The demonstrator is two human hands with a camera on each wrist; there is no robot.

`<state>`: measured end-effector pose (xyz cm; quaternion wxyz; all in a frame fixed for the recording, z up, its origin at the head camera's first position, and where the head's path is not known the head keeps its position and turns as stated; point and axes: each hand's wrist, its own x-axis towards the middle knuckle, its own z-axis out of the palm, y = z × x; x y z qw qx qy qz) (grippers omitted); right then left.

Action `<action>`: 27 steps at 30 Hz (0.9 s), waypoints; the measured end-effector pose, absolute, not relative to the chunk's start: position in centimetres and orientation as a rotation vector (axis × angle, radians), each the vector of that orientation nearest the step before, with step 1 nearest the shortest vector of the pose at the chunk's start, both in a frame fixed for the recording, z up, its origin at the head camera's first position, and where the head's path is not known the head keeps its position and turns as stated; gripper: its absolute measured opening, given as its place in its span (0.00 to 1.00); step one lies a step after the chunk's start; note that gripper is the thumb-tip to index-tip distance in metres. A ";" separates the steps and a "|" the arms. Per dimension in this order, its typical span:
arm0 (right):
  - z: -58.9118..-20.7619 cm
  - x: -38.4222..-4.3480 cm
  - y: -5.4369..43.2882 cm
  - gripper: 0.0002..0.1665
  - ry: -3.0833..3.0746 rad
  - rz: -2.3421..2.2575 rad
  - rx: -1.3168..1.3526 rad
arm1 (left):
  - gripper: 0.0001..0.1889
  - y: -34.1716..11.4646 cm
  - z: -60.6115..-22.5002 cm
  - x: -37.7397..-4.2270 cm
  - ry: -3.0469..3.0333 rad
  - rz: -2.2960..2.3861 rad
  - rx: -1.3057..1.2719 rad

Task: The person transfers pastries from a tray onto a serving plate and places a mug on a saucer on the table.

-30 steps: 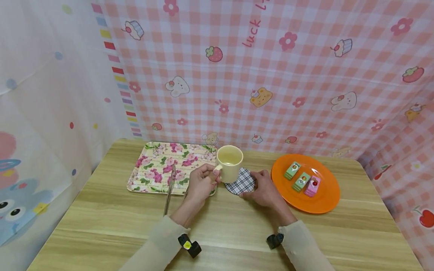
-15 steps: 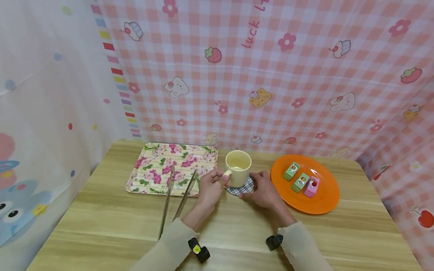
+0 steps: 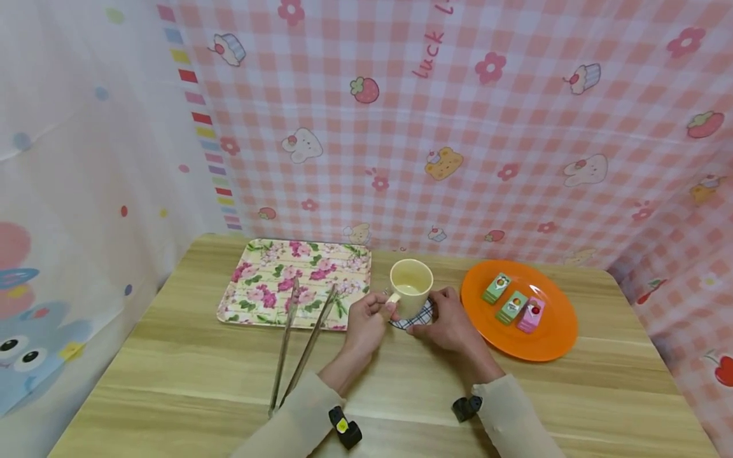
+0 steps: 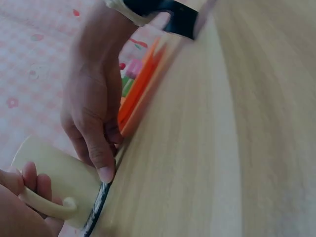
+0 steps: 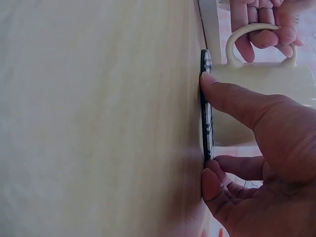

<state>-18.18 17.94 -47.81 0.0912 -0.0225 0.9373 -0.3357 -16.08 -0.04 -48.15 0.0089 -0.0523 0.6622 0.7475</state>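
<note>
A cream mug [image 3: 411,296] stands upright over a round black-and-white checked coaster [image 5: 208,123]. In the wrist views its base lies against the coaster's top face. My left hand [image 3: 365,324] holds the mug's handle [image 5: 231,45], fingers curled through and around it. Flat on the table, the coaster is held at its edge by my right hand [image 3: 450,320], with the thumb on the near side and the fingers round the right side. The mug hides much of the coaster in the head view.
Metal tongs [image 3: 282,356] lie spread to the left, tips over a floral tray [image 3: 246,305]. An orange plate [image 3: 552,331] beside my right hand bears two small green boxes [image 3: 496,288] and a pink one [image 3: 531,315]. A checked cloth [image 3: 321,184] hangs behind the table.
My left hand has carried the mug rightward and down, from the coaster's left side to over it. The right hand has stayed at the coaster. More of the tongs shows now.
</note>
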 end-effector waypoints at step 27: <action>-46.7 -15.8 20.9 0.33 2.781 -1.180 -0.221 | 0.24 -9.0 -45.0 -14.0 2.451 1.962 0.233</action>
